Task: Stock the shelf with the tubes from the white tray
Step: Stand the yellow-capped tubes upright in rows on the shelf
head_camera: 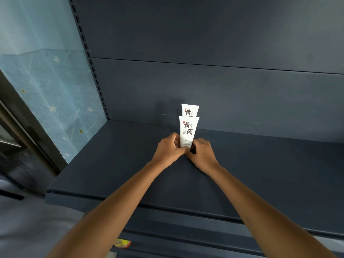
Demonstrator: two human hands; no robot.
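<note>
Two white tubes with black lettering stand upright, cap down, in the middle of the dark blue shelf (pixel 115 164). The rear tube (pixel 190 110) stands near the back panel, its lower part hidden by the front tube (pixel 188 130). My left hand (pixel 170 149) and my right hand (pixel 202 153) both close around the base of the front tube, one on each side, thumbs meeting in front. The tube's cap is hidden by my fingers. The white tray is out of view.
The shelf's back panel (pixel 223 90) rises behind the tubes. A slotted upright (pixel 89 58) runs along the left side, with blue starred wallpaper (pixel 46 81) beyond it. A small orange and yellow packet (pixel 122 243) shows on a lower level by my left forearm.
</note>
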